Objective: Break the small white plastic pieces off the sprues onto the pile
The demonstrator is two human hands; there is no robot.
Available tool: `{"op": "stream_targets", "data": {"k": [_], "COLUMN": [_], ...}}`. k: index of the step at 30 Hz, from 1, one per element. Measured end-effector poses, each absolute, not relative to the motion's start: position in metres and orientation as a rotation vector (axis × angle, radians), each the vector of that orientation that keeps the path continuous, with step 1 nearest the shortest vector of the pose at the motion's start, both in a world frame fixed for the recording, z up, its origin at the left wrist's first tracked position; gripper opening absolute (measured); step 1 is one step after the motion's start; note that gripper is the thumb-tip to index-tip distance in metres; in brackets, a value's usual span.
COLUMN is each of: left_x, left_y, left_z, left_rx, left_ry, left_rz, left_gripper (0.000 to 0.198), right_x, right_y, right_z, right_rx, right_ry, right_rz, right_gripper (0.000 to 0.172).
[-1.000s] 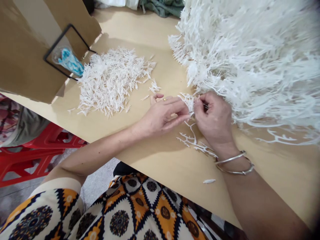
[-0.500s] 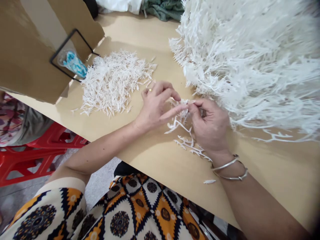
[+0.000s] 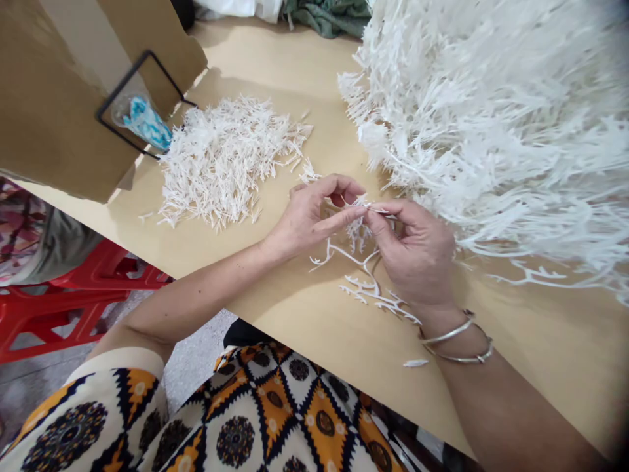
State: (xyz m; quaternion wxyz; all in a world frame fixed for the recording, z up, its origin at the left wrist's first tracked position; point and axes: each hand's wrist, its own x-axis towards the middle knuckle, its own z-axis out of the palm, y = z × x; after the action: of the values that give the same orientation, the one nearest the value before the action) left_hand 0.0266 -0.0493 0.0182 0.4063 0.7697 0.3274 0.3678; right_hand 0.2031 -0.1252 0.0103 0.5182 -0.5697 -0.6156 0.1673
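Observation:
Both hands meet over the tan table [image 3: 314,328]. My left hand [image 3: 314,216] pinches small white plastic pieces at the tip of a white branched plastic sprue [image 3: 361,265]. My right hand [image 3: 417,252], with two metal bangles at the wrist, has its fingers closed on the same sprue. The sprue's bare lower branches trail over the table under the right wrist. A flat pile of small loose white pieces [image 3: 226,160] lies left of the hands. A big heap of white sprues [image 3: 496,118] fills the right side.
A cardboard box [image 3: 54,105] stands at the far left with a black wire frame [image 3: 140,108] and a blue-and-white item in a clear bag. One loose white piece [image 3: 415,362] lies near the table's front edge. Red plastic stools [image 3: 73,301] stand below left. Cloth lies at the back.
My left hand drew back from the sprue, then returned and pinches at its tip. The sprue has been pulled out a little, so more bare branch shows below the hands.

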Motion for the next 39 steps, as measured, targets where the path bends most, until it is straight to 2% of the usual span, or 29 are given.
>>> {"op": "stream_targets", "data": {"k": [7,12,15,23,27,34,39], "left_x": [0.025,0.026,0.027,0.027,0.028,-0.001,-0.014], "left_y": [-0.050,-0.056,-0.059,-0.049,-0.047,-0.006,0.004], "left_z": [0.017,0.024,0.026,0.015,0.011,0.006,0.013], "left_rx": [1.967,2.291,2.415,2.093,2.126,2.207,2.228], "left_ry": [0.813,0.950,1.001,0.899,0.943,1.300,1.500], "left_rz": [0.935,0.967,0.957,0.935,0.892,1.061,1.276], "left_gripper": [0.030,0.019,0.019,0.020,0.009,0.017,0.030], "right_x": [0.203,0.201,0.201,0.205,0.200,0.186,0.189], "right_y": [-0.125,-0.118,-0.115,-0.123,-0.125,-0.137,-0.134], "right_z": [0.011,0.010,0.007,0.011,0.016,0.026,0.016], "right_rx": [-1.402,-1.503,-1.539,-1.409,-1.423,-1.327,-1.441], "right_ry": [-1.511,-1.502,-1.483,-1.493,-1.564,-1.744,-1.512], "right_rz": [0.379,0.318,0.303,0.430,0.467,0.457,0.428], "right_gripper": [0.003,0.003,0.003,0.004,0.004,0.007,0.003]}}
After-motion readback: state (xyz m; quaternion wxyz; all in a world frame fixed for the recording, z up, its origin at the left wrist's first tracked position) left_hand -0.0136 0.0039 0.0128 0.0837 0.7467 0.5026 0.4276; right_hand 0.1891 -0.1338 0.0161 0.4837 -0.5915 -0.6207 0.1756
